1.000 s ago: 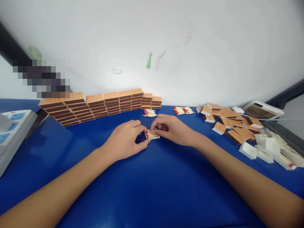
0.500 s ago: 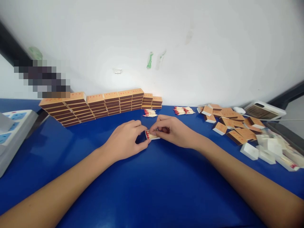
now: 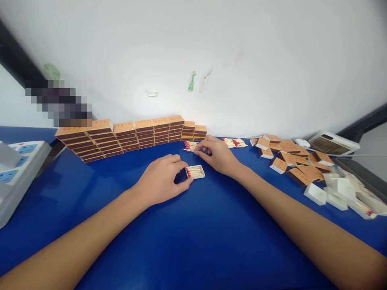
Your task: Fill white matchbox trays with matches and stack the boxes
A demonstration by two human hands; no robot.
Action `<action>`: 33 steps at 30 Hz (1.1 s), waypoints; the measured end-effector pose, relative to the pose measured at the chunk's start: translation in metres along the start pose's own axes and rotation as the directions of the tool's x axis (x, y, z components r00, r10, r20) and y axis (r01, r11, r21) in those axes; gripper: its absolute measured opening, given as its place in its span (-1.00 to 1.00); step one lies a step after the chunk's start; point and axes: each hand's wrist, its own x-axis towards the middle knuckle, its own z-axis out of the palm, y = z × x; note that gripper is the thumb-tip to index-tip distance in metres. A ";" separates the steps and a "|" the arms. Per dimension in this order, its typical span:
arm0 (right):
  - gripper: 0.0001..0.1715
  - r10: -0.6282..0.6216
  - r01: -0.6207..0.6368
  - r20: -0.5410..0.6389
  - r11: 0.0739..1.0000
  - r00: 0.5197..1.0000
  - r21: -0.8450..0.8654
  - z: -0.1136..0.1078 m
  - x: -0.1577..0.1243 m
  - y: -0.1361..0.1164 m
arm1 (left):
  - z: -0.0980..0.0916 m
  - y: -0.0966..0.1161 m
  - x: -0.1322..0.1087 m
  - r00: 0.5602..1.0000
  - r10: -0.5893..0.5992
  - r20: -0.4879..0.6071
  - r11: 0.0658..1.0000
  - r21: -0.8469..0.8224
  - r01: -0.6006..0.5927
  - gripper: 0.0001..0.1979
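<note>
My left hand [image 3: 165,177] rests on the table, thumb and fingers gripping the left end of a small white matchbox tray [image 3: 203,170]. Red-headed matches [image 3: 195,172] lie side by side in the tray, their heads toward my left hand. Farther back, my right hand [image 3: 218,153] has its thumb and forefinger pinched at the right end of a loose pile of matches [image 3: 189,146]. How many matches are between those fingertips is too small to make out. A second match pile [image 3: 235,142] shows just behind the right hand.
Stacked matchboxes [image 3: 133,137] form a row along the white wall. Loose matchbox sleeves [image 3: 299,176] are heaped at the right, with white trays [image 3: 316,194] in front of them. A white device [image 3: 335,143] stands behind. A power strip [image 3: 27,177] is at the left edge.
My right hand has moved from the tray back to the left match pile, uncovering the matches in the tray. My left hand keeps its grip on the tray. The view has shifted slightly.
</note>
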 end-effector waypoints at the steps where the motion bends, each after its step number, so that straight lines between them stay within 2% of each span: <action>1: -0.94 -0.002 0.002 -0.003 1.000 1.000 0.005 0.001 0.000 0.000 | 0.000 0.000 0.000 1.000 0.000 -0.002 1.000 0.002 0.000 -0.75; 10: -0.91 -0.013 0.012 0.032 1.000 0.999 0.024 -0.003 -0.003 -0.006 | -0.001 0.000 0.000 1.000 -0.006 0.008 1.000 0.001 0.006 -0.74; 22: -0.85 -0.070 0.083 0.158 0.994 0.985 -0.077 -0.031 -0.030 -0.006 | 0.001 0.000 -0.001 1.000 0.000 0.002 1.000 0.004 0.000 -0.73; 33: -0.85 -0.040 0.043 0.178 0.999 0.983 -0.010 -0.023 -0.029 -0.009 | 0.001 0.000 -0.001 1.000 0.016 -0.004 1.000 -0.003 -0.016 -0.75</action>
